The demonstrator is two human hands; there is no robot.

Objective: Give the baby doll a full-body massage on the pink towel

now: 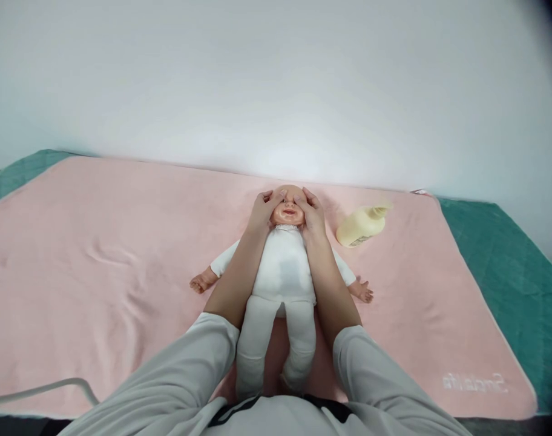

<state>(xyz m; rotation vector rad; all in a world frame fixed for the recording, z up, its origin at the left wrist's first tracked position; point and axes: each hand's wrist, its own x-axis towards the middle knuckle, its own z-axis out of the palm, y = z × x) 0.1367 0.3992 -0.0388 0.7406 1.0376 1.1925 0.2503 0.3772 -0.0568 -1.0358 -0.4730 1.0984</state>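
Note:
A baby doll (pixel 282 263) with a white cloth body lies on its back on a pink blanket (pixel 167 242), head toward the wall and arms spread. My left hand (pixel 261 211) cups one side of the doll's head, its thumb across the eye area. On the other side my right hand (pixel 312 212) holds the head in the same way, thumb by the other eye. The doll's nose and mouth show between my hands. My forearms pass along both sides of its body, over its arms.
A pale yellow pump bottle (pixel 361 226) lies tilted on the blanket, right of the doll's head. Green cloth (pixel 507 260) shows beyond the blanket's edges. A white wall (pixel 276 91) stands behind. A grey cable (pixel 53 386) curves at the lower left.

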